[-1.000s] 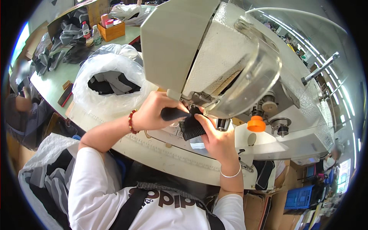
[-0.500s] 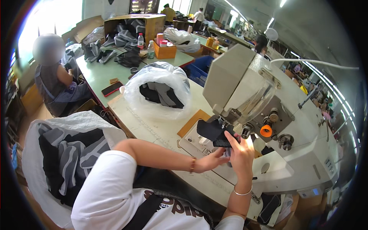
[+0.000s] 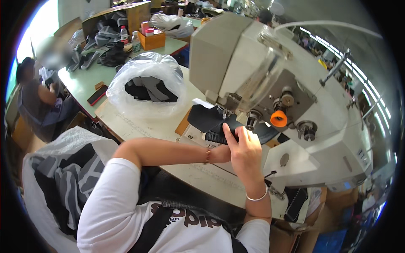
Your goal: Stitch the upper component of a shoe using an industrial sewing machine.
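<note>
A black fabric piece (image 3: 206, 119), with a ribbed edge on its near side, lies under the needle area of a large sewing machine (image 3: 253, 63). My right hand (image 3: 247, 151) is closed on the near right part of this piece, its index finger stretched along it close to the needle. Just left of it, my left hand (image 3: 221, 154) reaches in low beside the ribbed edge. My right hand covers its fingers, so their grip cannot be seen.
A clear plastic bag (image 3: 116, 95) of black and grey pieces stands behind the fabric. Left of me is a white sack (image 3: 31, 181) of similar pieces. An orange knob (image 3: 279, 119) juts from the machine. A phone (image 3: 98, 95) lies on the green table; a person (image 3: 38, 101) sits beyond.
The view has shifted, so the machine sits further left and higher. My right hand has settled lower over the fabric. My left fingers, partly visible before, are now behind it.
</note>
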Available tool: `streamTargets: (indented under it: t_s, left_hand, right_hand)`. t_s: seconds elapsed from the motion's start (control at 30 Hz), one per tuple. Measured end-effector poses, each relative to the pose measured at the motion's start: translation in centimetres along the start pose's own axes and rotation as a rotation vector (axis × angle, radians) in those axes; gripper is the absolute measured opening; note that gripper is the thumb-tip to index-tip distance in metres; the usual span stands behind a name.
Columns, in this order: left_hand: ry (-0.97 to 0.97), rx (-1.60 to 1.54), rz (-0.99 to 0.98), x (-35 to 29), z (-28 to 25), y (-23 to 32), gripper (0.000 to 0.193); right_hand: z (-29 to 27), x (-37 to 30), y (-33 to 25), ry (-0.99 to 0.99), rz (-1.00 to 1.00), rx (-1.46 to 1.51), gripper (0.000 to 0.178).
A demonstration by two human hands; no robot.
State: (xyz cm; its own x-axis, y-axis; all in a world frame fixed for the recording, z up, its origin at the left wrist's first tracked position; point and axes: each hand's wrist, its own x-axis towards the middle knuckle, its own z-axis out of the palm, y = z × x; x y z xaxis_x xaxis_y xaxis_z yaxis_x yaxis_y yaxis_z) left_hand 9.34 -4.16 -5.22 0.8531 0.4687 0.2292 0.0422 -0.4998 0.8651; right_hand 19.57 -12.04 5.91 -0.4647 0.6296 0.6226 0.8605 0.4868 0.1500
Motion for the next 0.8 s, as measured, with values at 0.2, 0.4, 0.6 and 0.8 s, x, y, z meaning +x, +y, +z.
streamTargets:
  t_s: [0.2,0.4,0.6,0.8]
  left_hand:
    - [0.283,0.089,-0.418,-10.5,-8.2,0.3,0.039]
    - [0.692,0.833,0.698,-7.7,-16.6,4.8,0.023]
    - [0.163,0.91,0.784,-6.8,-18.3,8.1,0.032]
    - [0.253,0.67,0.568,-6.6,-16.9,9.5,0.027]
  right_hand:
    - [-0.6,0.0,0.7,0.016,0.025,0.0,0.057]
    - [-0.9,0.1,1.0,0.029,0.031,0.071,0.052]
    - [-0.2,0.3,1.1,0.083,-0.066,0.124,0.036]
    - [0.3,-0.3,0.1,0.089,-0.044,0.052,0.029]
